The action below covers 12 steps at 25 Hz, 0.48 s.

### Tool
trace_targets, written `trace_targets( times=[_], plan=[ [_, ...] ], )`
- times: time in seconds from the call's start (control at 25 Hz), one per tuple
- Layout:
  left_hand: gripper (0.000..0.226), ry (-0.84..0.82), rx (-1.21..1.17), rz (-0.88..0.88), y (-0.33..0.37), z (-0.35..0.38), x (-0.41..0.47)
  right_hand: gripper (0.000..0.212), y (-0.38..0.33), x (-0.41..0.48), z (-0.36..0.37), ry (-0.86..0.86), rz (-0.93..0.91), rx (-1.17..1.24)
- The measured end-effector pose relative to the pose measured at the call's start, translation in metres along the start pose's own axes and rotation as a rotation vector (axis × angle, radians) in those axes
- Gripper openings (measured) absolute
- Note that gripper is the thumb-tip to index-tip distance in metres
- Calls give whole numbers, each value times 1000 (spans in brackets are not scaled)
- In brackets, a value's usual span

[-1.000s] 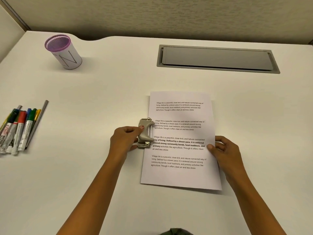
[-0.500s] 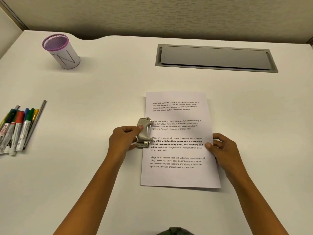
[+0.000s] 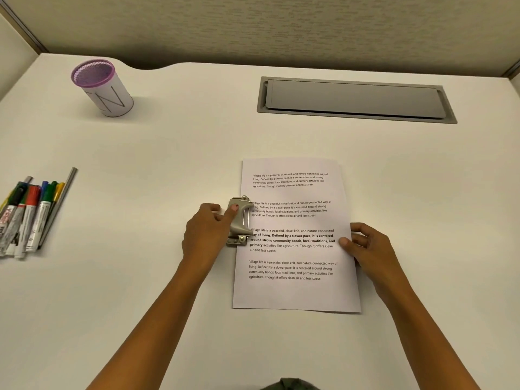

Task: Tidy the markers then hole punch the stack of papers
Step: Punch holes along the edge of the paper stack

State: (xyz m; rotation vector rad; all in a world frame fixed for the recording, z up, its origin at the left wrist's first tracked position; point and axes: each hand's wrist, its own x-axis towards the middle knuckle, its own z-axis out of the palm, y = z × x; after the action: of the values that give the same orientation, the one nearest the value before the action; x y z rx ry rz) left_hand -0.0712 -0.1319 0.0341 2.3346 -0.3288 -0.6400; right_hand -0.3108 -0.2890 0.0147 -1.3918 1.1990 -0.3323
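A stack of printed white papers lies on the desk in front of me. A small grey hole punch sits over the stack's left edge at mid-height. My left hand holds the punch, thumb on its top. My right hand presses the stack's right edge, thumb on the sheet. Several markers with black, red, blue, green and yellow caps lie side by side at the desk's left edge, with a grey stick beside them. A white cup with a purple rim stands at the back left.
A grey cable-tray lid is set into the desk at the back right. A partition wall runs along the desk's far edge, and side walls close in at both back corners.
The papers and punch have shifted slightly left in view with both hands still on them. My grip on the punch and the sheet looks the same.
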Motion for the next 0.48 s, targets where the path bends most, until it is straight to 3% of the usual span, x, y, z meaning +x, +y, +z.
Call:
trace_targets(
  times=[0.2,0.48],
  plan=[
    [67,159,60,193,23,4,16,19,0,-1,-2,-21,3,0],
    [66,121,263,344,32,32,40,19,-2,0,-3,-40,6,-11]
  ],
)
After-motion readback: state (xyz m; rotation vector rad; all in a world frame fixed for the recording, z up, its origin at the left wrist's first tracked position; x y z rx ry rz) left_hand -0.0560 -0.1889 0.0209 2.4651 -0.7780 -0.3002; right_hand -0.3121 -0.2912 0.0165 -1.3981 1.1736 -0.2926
